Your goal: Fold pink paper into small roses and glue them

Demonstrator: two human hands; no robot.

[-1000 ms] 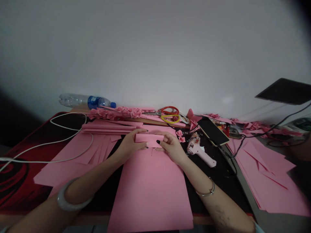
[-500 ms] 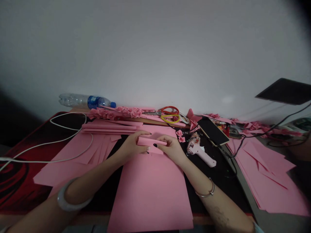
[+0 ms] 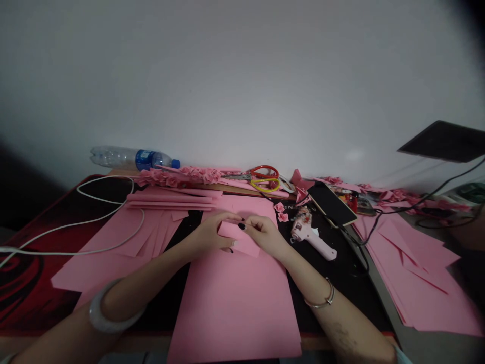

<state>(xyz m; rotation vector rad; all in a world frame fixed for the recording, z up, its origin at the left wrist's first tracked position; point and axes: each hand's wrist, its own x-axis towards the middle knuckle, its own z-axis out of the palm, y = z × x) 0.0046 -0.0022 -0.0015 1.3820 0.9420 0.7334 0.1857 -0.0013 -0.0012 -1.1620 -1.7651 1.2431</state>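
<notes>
A small piece of pink paper (image 3: 239, 240) is held between both hands, above a large pink sheet (image 3: 237, 308). My left hand (image 3: 214, 232) grips its left side, with the thumb below and the fingers along the top. At the upper right edge, my right hand (image 3: 263, 233) pinches the paper, its fingertips close to those of the left. Part of the paper is hidden behind the fingers. Just to the right of my right hand lie small pink paper flowers (image 3: 282, 217) and a pale pink glue gun (image 3: 313, 237).
Scissors with red and yellow handles (image 3: 265, 179) lie at the back beside a row of pink paper flowers (image 3: 182, 176). A plastic bottle (image 3: 146, 158) rests behind on its side. Pink paper stacks (image 3: 420, 273) flank the mat. A phone (image 3: 332, 203) and white cable (image 3: 94, 251) lie nearby.
The small paper was curled into a roll between my hands; now a flatter face of it shows, tilted toward me. My right fingers have shifted left to its top edge.
</notes>
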